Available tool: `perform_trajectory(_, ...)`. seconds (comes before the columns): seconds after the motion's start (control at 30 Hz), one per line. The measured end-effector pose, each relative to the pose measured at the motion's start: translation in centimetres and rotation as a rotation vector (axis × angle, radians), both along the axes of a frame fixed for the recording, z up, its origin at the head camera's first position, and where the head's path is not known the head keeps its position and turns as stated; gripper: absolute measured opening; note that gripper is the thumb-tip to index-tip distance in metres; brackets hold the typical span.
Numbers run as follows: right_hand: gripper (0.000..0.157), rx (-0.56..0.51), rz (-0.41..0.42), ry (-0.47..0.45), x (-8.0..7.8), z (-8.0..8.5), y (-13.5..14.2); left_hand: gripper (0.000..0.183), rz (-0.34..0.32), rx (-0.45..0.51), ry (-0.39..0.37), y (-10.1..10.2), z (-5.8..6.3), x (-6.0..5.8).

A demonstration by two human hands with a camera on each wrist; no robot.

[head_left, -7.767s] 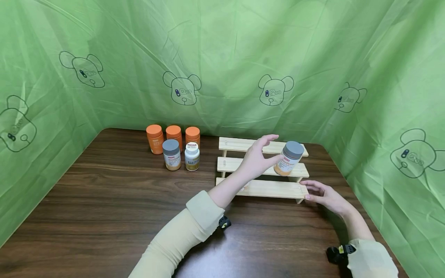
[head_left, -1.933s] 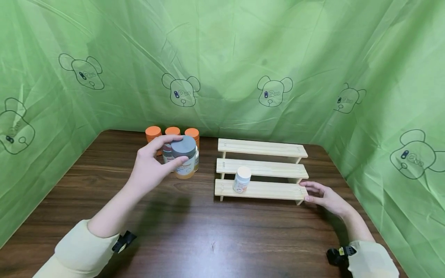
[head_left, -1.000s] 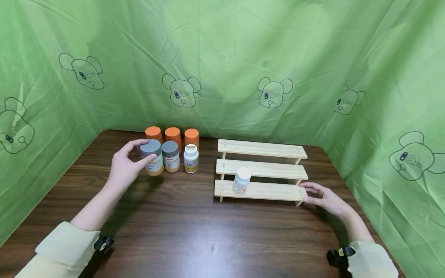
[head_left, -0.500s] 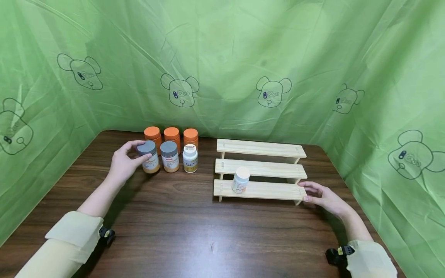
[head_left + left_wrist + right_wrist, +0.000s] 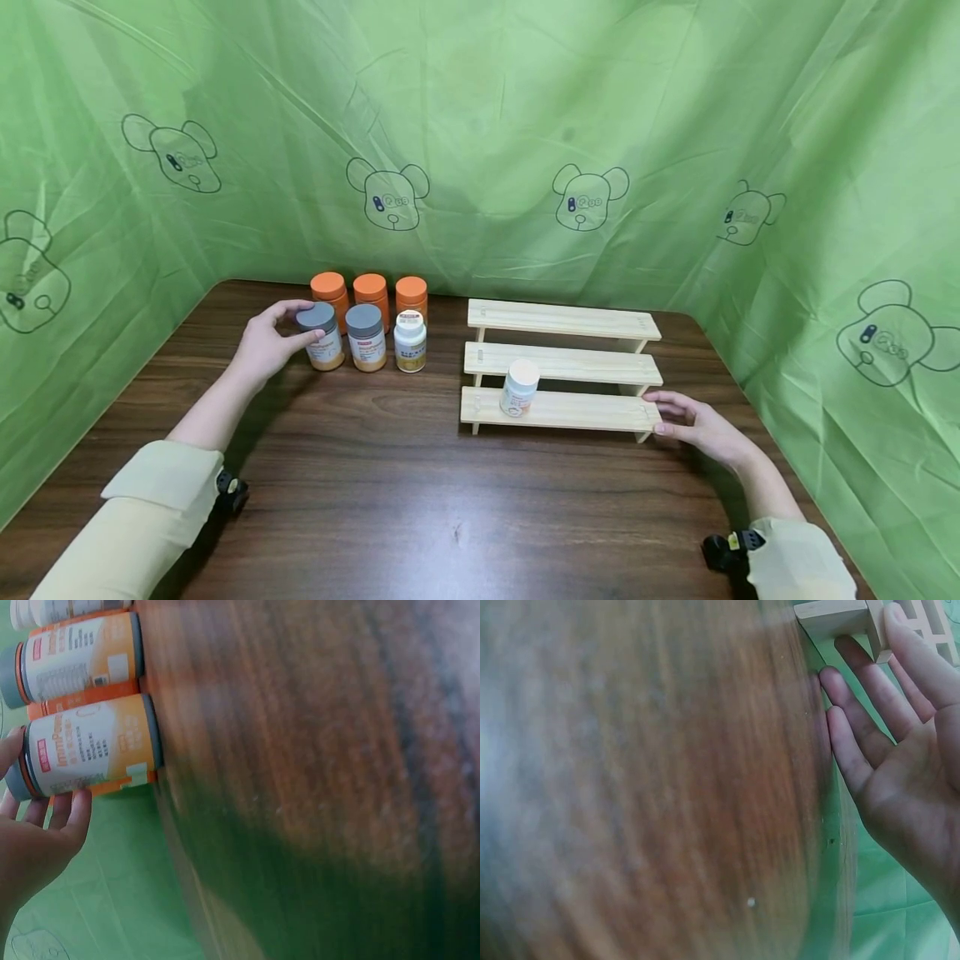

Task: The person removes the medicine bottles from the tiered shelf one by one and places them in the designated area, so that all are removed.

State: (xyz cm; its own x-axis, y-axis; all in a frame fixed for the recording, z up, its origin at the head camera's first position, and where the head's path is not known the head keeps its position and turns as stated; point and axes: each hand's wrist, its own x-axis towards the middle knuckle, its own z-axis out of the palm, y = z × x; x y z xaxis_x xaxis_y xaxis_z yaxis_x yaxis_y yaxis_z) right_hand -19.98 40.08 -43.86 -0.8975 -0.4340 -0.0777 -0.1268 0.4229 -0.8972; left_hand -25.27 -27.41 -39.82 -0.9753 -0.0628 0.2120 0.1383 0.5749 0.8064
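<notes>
My left hand (image 5: 266, 343) holds a grey-lidded supplement jar (image 5: 325, 348) around its lid, thumb on the near side and fingers behind. The jar stands upright on the table, left of a matching grey-lidded jar (image 5: 367, 348); the left wrist view shows its orange and white label (image 5: 82, 746). My right hand (image 5: 701, 427) grips the right end of the lowest step of a three-tier wooden shelf (image 5: 585, 410), thumb at the front corner and fingers at the back. In the right wrist view the thumb (image 5: 911, 637) rests against the wood. A white bottle (image 5: 521, 388) stands on that lowest step.
Behind the grey-lidded jars stand three orange jars (image 5: 371, 289), partly hidden. A white bottle with a gold label (image 5: 410, 342) is right of the second grey-lidded jar. Green cloth (image 5: 487, 125) surrounds the dark wooden table (image 5: 420, 500) at the back and sides.
My left hand has carried the grey-lidded jar from the shelf leftward and stood it on the table beside its match. The right hand has stayed at the shelf's end.
</notes>
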Motion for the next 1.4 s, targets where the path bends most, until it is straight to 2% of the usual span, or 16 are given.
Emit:
perform_trajectory(0.13, 0.050, 0.002, -0.001, 0.004, 0.0, 0.0, 0.0, 0.058, -0.016, -0.009, -0.032, -0.2, 0.2, 0.0)
perform_trajectory(0.3, 0.050, 0.004, 0.002, 0.009, 0.0, 0.0, 0.0, 0.059, -0.027, -0.026, -0.027, -0.1, 0.3, 0.0)
perform_trajectory(0.43, 0.050, -0.009, 0.010, 0.004, 0.0, -0.1, -0.1, 0.061, -0.041, -0.033, -0.030, 0.1, 0.9, 0.3)
perform_trajectory(0.8, 0.050, -0.020, 0.014, 0.001, 0.0, -0.1, -0.1, 0.058, -0.058, -0.084, -0.018, 1.5, 4.0, 1.4)
perform_trajectory(1.03, 0.050, -0.012, 0.008, 0.003, 0.0, 0.0, -0.2, 0.056, -0.105, -0.037, -0.024, 3.2, 6.0, 2.4)
perform_trajectory(1.3, 0.051, -0.019, 0.005, -0.007, 0.1, 0.3, -0.4, 0.060, -0.103, -0.050, -0.025, 5.3, 7.8, 3.4)
perform_trajectory(1.4, 0.051, -0.019, 0.002, -0.004, 0.1, 0.4, -0.4, 0.059, -0.115, -0.028, -0.010, 6.1, 8.2, 3.7)
